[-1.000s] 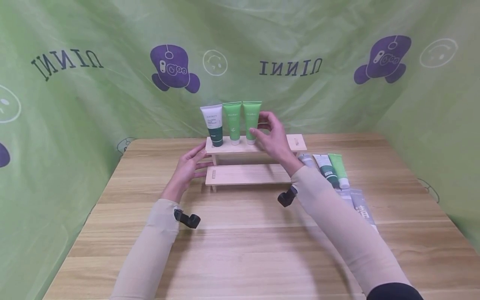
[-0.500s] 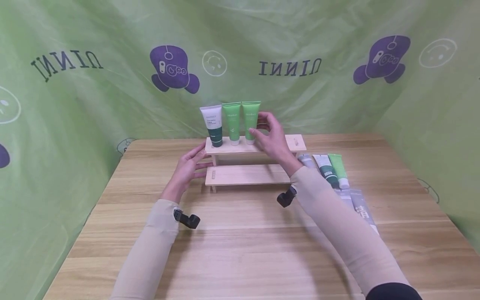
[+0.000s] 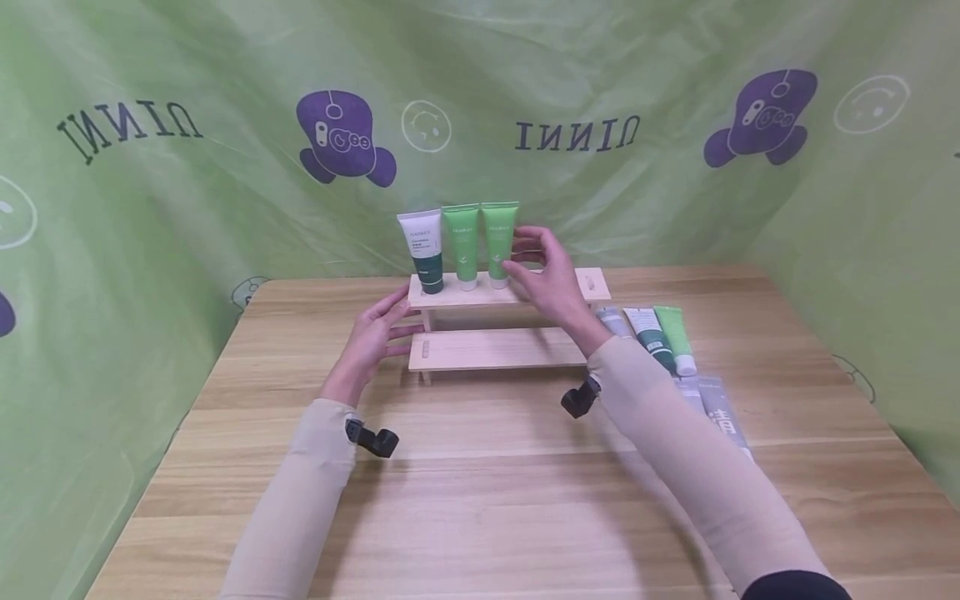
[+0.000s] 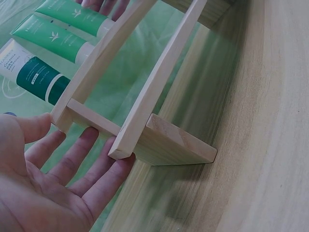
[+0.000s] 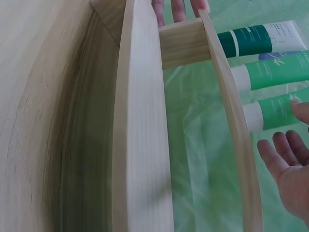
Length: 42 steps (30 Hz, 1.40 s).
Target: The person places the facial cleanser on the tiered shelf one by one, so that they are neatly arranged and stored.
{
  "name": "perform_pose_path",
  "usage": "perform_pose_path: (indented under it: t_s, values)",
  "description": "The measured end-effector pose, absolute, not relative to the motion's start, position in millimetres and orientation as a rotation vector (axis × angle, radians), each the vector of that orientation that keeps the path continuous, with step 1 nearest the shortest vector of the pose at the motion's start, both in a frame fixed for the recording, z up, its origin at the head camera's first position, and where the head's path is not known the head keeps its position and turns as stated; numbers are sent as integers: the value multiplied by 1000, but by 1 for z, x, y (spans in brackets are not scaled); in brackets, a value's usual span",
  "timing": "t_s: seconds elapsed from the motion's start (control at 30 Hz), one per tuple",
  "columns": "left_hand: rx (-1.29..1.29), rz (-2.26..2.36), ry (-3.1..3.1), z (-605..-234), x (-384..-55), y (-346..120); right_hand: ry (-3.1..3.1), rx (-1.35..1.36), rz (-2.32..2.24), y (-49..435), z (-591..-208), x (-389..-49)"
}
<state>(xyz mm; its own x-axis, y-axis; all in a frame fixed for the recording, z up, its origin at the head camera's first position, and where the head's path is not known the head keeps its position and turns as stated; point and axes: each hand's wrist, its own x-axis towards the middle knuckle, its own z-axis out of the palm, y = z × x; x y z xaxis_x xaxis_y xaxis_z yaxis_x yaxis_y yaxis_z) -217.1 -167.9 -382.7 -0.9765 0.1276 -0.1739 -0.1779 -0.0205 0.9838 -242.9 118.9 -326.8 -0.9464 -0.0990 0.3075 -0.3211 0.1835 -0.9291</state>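
Observation:
Three tubes stand upright on the upper step of a wooden two-step rack (image 3: 495, 348): a white and dark-green tube (image 3: 425, 250), a green tube (image 3: 462, 242) and another green tube (image 3: 498, 237). My right hand (image 3: 553, 275) is beside the last one, its thumb overlapping the tube's lower right edge. In the right wrist view the other fingers (image 5: 273, 157) are loosely bent and apart from that tube. My left hand (image 3: 369, 340) rests against the rack's left end. Its thumb (image 4: 36, 126) is at the upper plank's corner, with extended fingers along the end.
More tubes lie right of the rack: a white and dark-green tube (image 3: 651, 337), a green tube (image 3: 676, 340) and several greyish ones, including a grey tube (image 3: 722, 412). My right sleeve partly covers this group. A green cloth (image 3: 480, 50) hangs behind the wooden table (image 3: 450, 508).
My right hand has shifted slightly to the right relative to the rightmost standing green tube, which stays upright. The left hand stays at the rack's end.

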Motion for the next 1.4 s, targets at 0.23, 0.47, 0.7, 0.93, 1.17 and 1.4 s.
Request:
perform_pose_path:
  t_s: [0.23,0.47,0.7,0.93,1.17,1.4]
  values:
    - [-58,2103,2033,-382,-218,-168,-2248,371,1930,138,-327,-235]
    - [-61,2099,2041,-382,-217,-167,-2173,288,2117,164,-327,-224]
    - [-50,2094,2039,-384,-220,-166,-2094,247,2231,199,-328,-208]
    - [-65,2105,2027,-384,-220,-168,-2069,217,2287,237,-336,-196]
    - [-61,2110,2026,-383,-219,-167,-2201,55,2200,272,-342,-183]
    - [-71,2120,2021,-383,-220,-166,-2225,44,2290,313,-353,-178]
